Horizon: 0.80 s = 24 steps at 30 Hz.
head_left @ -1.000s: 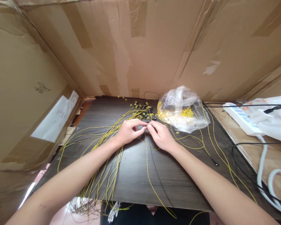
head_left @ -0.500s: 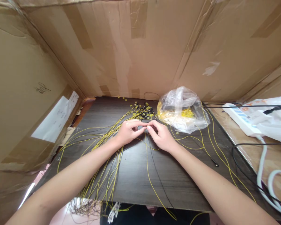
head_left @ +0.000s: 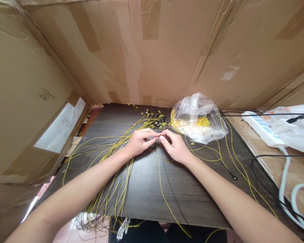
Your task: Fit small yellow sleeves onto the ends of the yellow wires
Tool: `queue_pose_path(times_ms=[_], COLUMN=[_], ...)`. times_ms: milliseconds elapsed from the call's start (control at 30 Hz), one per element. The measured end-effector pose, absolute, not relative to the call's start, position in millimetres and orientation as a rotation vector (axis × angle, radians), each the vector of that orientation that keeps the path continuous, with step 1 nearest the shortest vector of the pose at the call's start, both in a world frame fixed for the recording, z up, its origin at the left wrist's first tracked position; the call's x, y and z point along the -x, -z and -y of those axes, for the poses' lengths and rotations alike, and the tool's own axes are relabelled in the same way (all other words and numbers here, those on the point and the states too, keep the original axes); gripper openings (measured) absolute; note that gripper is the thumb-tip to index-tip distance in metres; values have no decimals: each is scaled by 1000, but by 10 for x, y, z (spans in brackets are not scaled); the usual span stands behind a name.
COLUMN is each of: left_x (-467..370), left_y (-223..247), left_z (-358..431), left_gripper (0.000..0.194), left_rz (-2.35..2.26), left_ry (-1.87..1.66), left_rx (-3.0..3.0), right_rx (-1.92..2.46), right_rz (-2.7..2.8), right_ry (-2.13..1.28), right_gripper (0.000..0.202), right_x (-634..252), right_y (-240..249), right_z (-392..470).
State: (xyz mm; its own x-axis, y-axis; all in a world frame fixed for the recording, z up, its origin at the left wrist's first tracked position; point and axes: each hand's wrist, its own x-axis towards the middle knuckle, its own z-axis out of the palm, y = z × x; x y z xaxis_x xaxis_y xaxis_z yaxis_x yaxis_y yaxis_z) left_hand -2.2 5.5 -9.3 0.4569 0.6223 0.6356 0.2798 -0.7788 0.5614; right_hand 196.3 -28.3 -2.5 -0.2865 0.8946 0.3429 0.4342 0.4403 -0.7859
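Over the middle of the dark table point(head_left: 144, 195), the fingertips of both my hands meet. My left hand point(head_left: 139, 141) is closed in a pinch, and so is my right hand point(head_left: 176, 147). Whatever lies between the fingers is too small and covered to make out. A thin yellow wire point(head_left: 160, 182) and a thin black wire point(head_left: 171, 182) run down from below the fingertips past the table's front edge. Beside and under my left arm spreads a bundle of yellow wires point(head_left: 114, 146). Black end pieces point(head_left: 162, 119) and small yellow clear pieces point(head_left: 148, 114) are heaped just beyond my hands.
A clear plastic bag point(head_left: 192, 130) holding yellow pieces point(head_left: 203, 121) sits at the back right. One loose wire with a black end point(head_left: 233, 176) lies right of my right forearm. A white power strip point(head_left: 262, 130) with cables is at far right. Cardboard walls point(head_left: 126, 60) enclose the table.
My hands stay pinched together in nearly the same place. The view has shifted very slightly; nothing else has visibly moved.
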Motion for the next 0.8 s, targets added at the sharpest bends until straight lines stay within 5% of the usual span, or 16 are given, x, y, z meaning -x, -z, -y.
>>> queue_pose_path(times_ms=[800], left_x=[2], left_y=[24], left_z=[5], left_gripper=[16], left_rz=[-906], left_ry=[-1223], left_rx=[-2299], right_rx=[1110], right_rz=[1856], right_ry=[-757], right_gripper=[20], right_x=[-1955], right_y=[13], right_z=[285])
